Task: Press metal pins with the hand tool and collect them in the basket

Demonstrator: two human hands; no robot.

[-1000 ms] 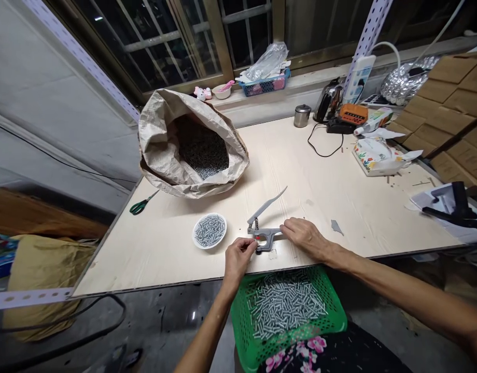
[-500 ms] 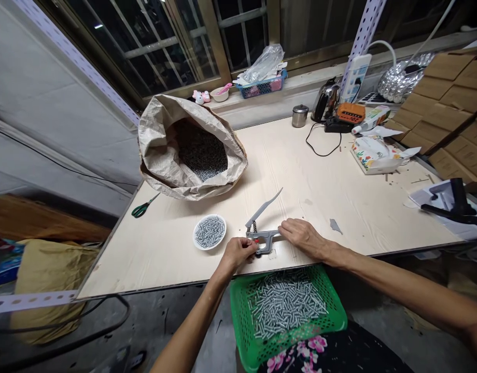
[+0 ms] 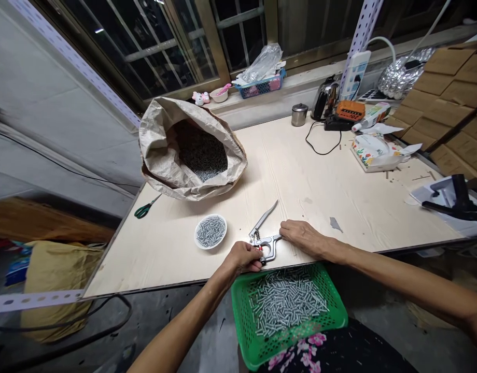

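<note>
Pale table point(image 3: 300, 181) spanning your view, sack point(image 3: 156, 132) gaping back left, green basket point(image 3: 335, 304) sitting below its front, grey pliers point(image 3: 265, 240) lying near that front, your right hand point(image 3: 303, 237) gripping their lower handle point(image 3: 278, 237), your left hand point(image 3: 244, 256) narrowing at their red part point(image 3: 261, 249); anything held there being hidden, cannot tell.

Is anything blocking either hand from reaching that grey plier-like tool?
Nothing visible: the left hand is at the red part of the grey tool, and the right hand holds its handle.
</note>
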